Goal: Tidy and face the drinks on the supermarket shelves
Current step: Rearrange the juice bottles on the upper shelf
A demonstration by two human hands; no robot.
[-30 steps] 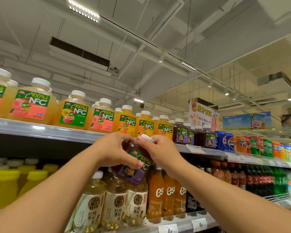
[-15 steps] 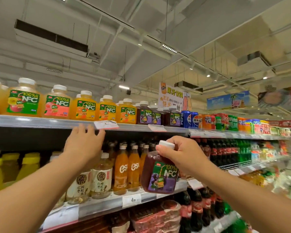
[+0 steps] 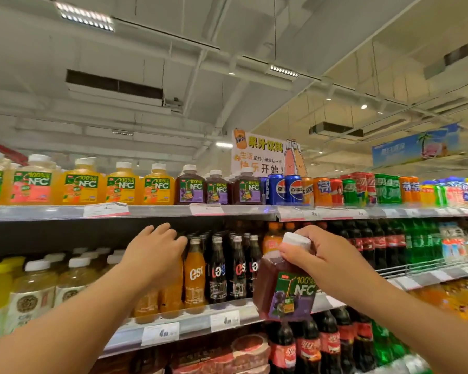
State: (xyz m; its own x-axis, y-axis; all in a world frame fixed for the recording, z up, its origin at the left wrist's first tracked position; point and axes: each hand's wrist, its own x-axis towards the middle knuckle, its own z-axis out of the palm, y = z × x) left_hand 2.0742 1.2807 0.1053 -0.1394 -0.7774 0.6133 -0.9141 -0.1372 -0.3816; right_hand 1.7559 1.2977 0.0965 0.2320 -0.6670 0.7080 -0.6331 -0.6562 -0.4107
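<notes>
Right hand (image 3: 327, 255) pinches the dark purple plastic grape-juice bottle (image 3: 284, 290) by its white cap alone, off the middle shelf's front edge (image 3: 227, 318), left hand (image 3: 157, 249) loose-fingered, empty — it may slip.

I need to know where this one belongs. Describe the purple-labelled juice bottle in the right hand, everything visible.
The purple-labelled juice bottle is squat, of clear plastic by its look, filled with dark purple juice. Its white screw cap is on. The green and purple label reads 100% NFC and shows grapes. The bottle is off the shelf, tilted, label facing the camera, in front of the middle shelf. Only the right hand touches it, fingers curled round the cap and neck.
</notes>
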